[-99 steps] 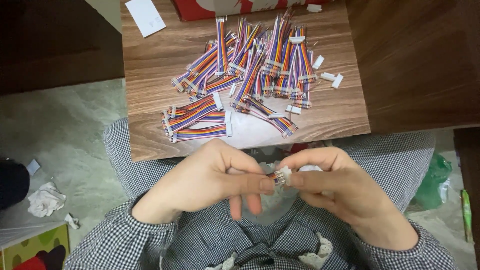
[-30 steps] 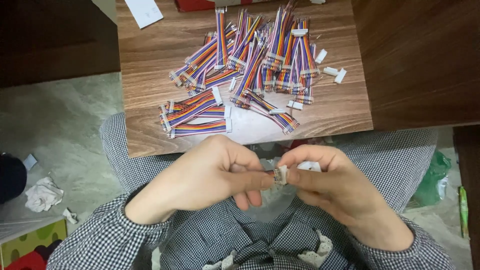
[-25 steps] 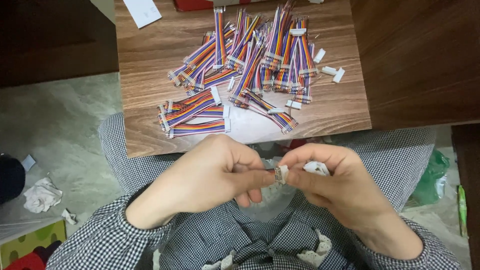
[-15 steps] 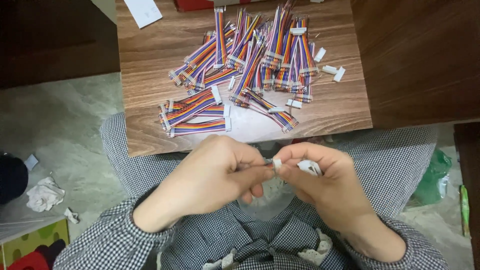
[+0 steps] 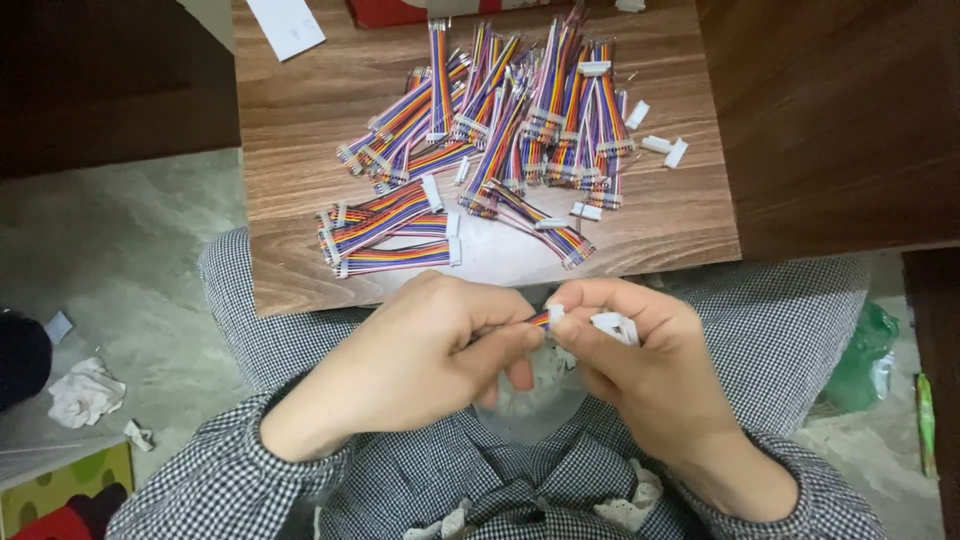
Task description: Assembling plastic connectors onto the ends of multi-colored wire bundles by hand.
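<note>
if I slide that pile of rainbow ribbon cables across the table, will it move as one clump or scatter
The cable pile would probably scatter: the pieces lie loose, fanned at different angles. Each looks light and floppy, so some may snag and twist. The loose white connectors beside it would likely skid away on the smooth wooden table.

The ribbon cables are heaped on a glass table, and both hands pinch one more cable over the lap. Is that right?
Not quite: the table is brown wood-grain, not glass, as the head view shows. The rest stands: the ribbon cables are heaped on it, and the left hand and right hand pinch one more cable over the lap.
</note>
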